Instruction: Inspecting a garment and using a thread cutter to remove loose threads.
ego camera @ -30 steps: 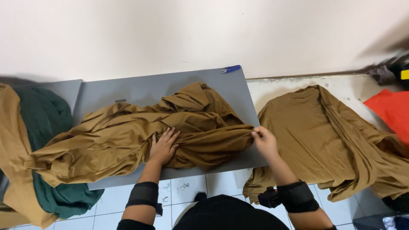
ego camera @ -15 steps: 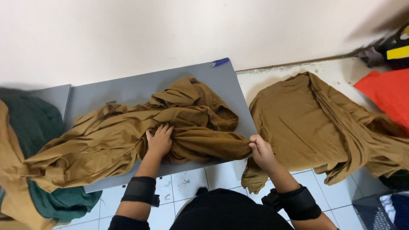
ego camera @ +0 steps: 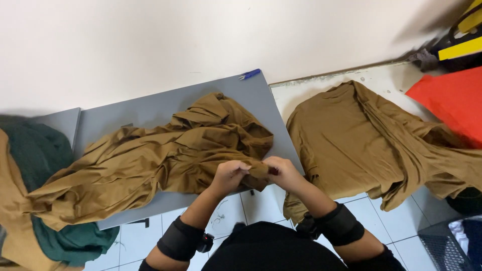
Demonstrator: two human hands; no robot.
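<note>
Centre frame: left hand (ego camera: 230, 174) and right hand (ego camera: 282, 171) both pinch the near edge of the crumpled brown garment (ego camera: 150, 160) lying on the grey board (ego camera: 150, 113). Step looks like finding an edge; next needs spreading it flat.

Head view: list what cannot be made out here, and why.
- Fingertips of left hand and right hand: buried in the brown cloth.
- Grey board: middle hidden under that cloth.
- Red cloth: cut by the right edge.
- Yellow-and-black object: blurred, cut off.
</note>
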